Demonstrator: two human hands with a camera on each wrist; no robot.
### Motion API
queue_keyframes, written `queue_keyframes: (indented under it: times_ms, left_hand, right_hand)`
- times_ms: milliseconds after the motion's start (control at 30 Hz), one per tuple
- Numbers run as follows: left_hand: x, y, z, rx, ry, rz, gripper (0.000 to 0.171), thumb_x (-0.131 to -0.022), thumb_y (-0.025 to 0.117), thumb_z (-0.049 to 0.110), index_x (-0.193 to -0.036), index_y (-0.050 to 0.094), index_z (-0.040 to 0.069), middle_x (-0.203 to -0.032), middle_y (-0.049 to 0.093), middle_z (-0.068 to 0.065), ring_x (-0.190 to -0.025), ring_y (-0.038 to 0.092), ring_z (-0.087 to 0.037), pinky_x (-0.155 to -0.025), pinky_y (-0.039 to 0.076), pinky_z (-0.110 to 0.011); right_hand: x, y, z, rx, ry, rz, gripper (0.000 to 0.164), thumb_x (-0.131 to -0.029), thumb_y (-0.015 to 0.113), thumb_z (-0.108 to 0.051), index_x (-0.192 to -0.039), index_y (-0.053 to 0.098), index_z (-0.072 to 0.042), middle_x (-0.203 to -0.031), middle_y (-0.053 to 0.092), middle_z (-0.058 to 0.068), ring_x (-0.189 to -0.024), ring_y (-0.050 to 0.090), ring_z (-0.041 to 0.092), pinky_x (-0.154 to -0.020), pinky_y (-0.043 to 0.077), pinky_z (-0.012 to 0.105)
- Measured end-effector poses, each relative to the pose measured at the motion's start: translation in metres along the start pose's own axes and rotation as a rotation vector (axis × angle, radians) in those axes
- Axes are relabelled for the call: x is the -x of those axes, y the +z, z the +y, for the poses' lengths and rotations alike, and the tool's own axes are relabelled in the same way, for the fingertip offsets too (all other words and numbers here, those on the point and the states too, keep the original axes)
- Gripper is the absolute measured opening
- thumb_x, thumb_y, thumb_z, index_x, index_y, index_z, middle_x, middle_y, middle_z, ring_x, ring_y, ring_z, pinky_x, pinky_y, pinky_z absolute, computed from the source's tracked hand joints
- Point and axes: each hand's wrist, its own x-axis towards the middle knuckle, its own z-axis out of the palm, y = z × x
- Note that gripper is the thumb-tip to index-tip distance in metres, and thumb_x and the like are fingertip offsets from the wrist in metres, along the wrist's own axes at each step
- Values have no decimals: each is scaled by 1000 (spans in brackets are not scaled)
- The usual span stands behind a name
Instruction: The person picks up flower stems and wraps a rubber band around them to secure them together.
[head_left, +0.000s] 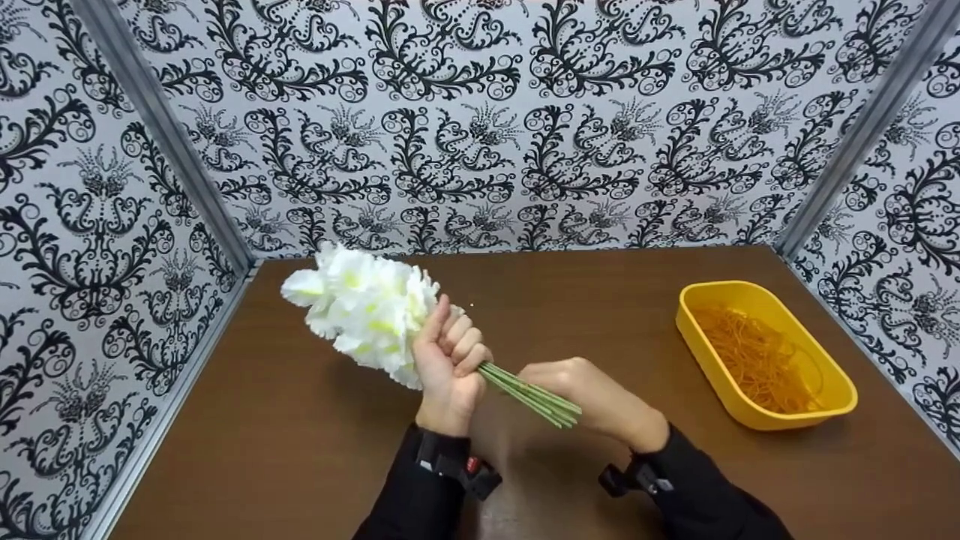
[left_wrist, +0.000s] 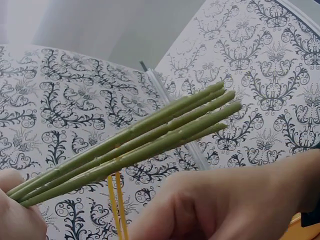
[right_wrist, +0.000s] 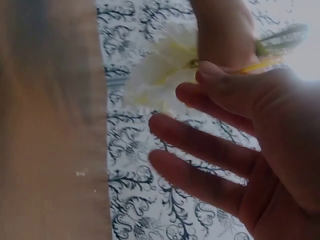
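White wall panels [head_left: 450, 135] with black scrollwork surround a brown table [head_left: 600, 300], where a yellow tray [head_left: 787, 421] holds a tangle of amber rubber bands [head_left: 750, 360]. Well to the left of the tray, a bunch of white flowers [head_left: 360, 307] is held above the table, its blossoms pointing away from the tray and its green stems [head_left: 532, 394] toward it. The left hand [head_left: 454, 356] grips the bunch just below the blossoms, fingers curled round. Between that hand and the tray, the right hand [head_left: 592, 394] pinches a yellow band [left_wrist: 121, 205] stretched from the stems, its other fingers spread.
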Motion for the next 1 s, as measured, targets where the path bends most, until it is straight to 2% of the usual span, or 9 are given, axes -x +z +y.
queue_keyframes:
  times_ms: [100,233,333,433,533,600,767,900,1000]
  left_hand:
    - [0,2,4,-1,32,2,49,-110,39,25,-63,26,19,-52,22,10,-43,15,-3,-35,13,-17]
    - [0,3,7,-2,51,6,50,-110,39,25,-62,27,18,-51,23,10,-43,15,-3,-34,13,-17]
    - [0,4,9,7,54,-4,50,-110,39,25,-62,27,19,-52,22,10,-43,15,-3,-35,12,-17]
    - [0,4,10,25,46,-19,50,-110,38,26,-63,25,19,-53,21,10,-44,14,-2,-35,11,-17]
    - [1,3,10,38,46,-31,49,-110,38,26,-64,24,20,-53,20,10,-43,14,-2,-35,11,-17]
    - [2,2,9,45,55,-42,49,-110,38,26,-64,23,20,-53,20,10,-43,14,-3,-36,12,-17]
    - [3,0,10,77,146,-60,48,-110,38,25,-64,23,19,-54,19,10,-44,13,-2,-37,11,-17]
    - [2,-1,11,47,255,-31,49,-110,37,23,-63,23,19,-52,20,9,-44,13,-3,-37,9,-17]
    - [0,-2,10,-18,278,-24,50,-110,35,23,-62,24,18,-51,20,9,-44,13,-3,-37,10,-17]
  right_hand:
    - [-1,2,-1,-11,-6,49,25,-91,60,7,-98,69,-16,-85,63,-7,-71,55,5,-61,47,17]
    - [-3,-5,-1,-4,-32,210,26,-85,72,8,-105,77,-8,-88,63,-1,-75,59,11,-64,50,19]
    - [-4,-12,0,32,-30,329,28,-80,81,6,-105,79,-7,-87,54,3,-76,53,14,-63,47,18]
    - [-4,-13,1,55,13,365,26,-79,83,2,-103,80,-8,-92,51,7,-81,54,16,-66,48,17]
    - [-3,-5,3,77,48,306,18,-85,79,1,-101,79,-8,-95,59,6,-83,61,16,-70,53,19]
    - [-2,5,-1,109,64,248,10,-89,75,-3,-95,76,-11,-89,63,0,-78,62,11,-67,54,19]
    - [-5,25,-31,283,-13,87,12,-92,76,-16,-84,67,-18,-72,60,-11,-61,56,2,-56,48,17]
    - [-6,20,-65,410,32,-84,23,-94,74,-27,-76,61,-22,-65,53,-14,-56,53,3,-47,40,22]
    - [-5,7,-83,447,50,-112,28,-98,68,-30,-74,56,-21,-63,50,-13,-51,52,6,-41,30,23]
